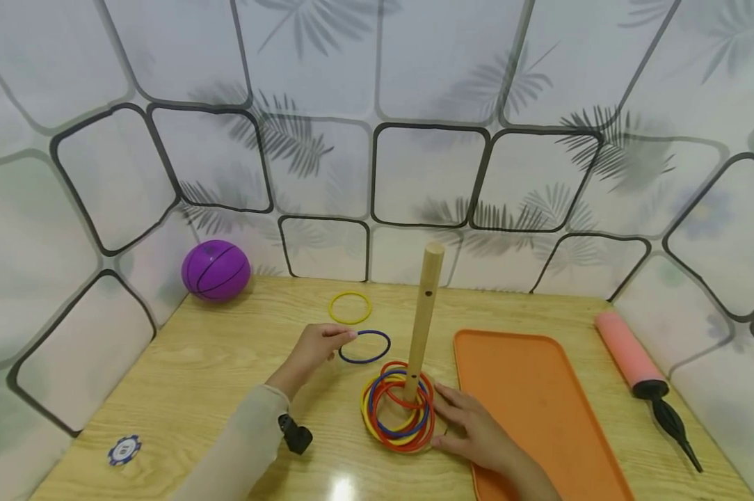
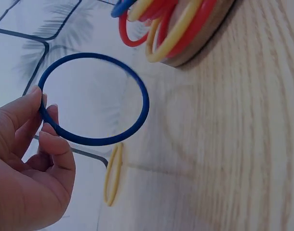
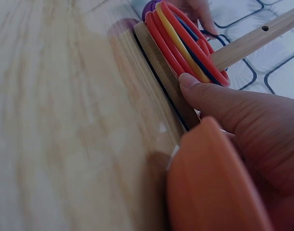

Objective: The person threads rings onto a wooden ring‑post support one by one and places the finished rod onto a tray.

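Observation:
My left hand (image 1: 317, 348) pinches a blue ring (image 1: 364, 361) at its left edge with thumb and fingers. In the left wrist view that ring (image 2: 144, 113) is held off the table. To its right stands a wooden peg (image 1: 423, 306) on a wooden base (image 3: 159, 62). Several red, yellow and blue rings (image 1: 398, 438) are stacked loosely around the peg's foot, some tilted. My right hand (image 1: 477, 428) rests at the right side of the base, thumb (image 3: 188, 79) against its edge beside the rings. Its other fingers are mostly hidden in the right wrist view.
A yellow ring (image 1: 350, 307) lies farther back on the table. An orange tray (image 1: 527, 390) lies under and beside my right forearm. A pink and black hand pump (image 1: 630, 355) is at far right, a purple ball (image 1: 216, 271) at back left, and a blue-white chip (image 1: 124, 451) at front left.

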`<state>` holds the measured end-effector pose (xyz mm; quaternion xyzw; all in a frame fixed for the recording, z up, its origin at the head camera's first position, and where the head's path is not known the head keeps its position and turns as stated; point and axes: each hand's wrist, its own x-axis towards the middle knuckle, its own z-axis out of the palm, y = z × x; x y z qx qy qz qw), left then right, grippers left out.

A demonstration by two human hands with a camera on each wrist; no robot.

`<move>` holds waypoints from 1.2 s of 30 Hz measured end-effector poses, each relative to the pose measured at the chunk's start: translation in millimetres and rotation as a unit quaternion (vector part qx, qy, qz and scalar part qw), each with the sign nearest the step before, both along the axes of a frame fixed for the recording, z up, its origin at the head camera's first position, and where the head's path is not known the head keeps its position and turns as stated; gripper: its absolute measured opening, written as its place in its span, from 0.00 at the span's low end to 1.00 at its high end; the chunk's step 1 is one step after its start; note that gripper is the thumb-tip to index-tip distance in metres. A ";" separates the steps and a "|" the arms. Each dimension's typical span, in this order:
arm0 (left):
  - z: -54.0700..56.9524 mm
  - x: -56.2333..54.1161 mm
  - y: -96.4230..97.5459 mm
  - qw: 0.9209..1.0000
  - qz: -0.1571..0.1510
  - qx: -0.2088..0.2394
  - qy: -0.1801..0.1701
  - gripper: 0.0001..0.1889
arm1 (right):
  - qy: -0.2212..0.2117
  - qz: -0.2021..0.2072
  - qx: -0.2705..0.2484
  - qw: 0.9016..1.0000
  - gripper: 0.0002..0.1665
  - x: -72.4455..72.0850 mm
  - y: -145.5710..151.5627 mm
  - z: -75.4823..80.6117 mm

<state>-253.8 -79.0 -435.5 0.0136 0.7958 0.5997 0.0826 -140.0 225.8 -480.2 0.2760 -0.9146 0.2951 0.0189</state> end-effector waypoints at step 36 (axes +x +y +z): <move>170.2 40.8 -19.4 0.918 0.082 0.384 0.056 0.10 | -0.018 0.006 -0.008 1.000 0.38 -0.5 0.2 1.7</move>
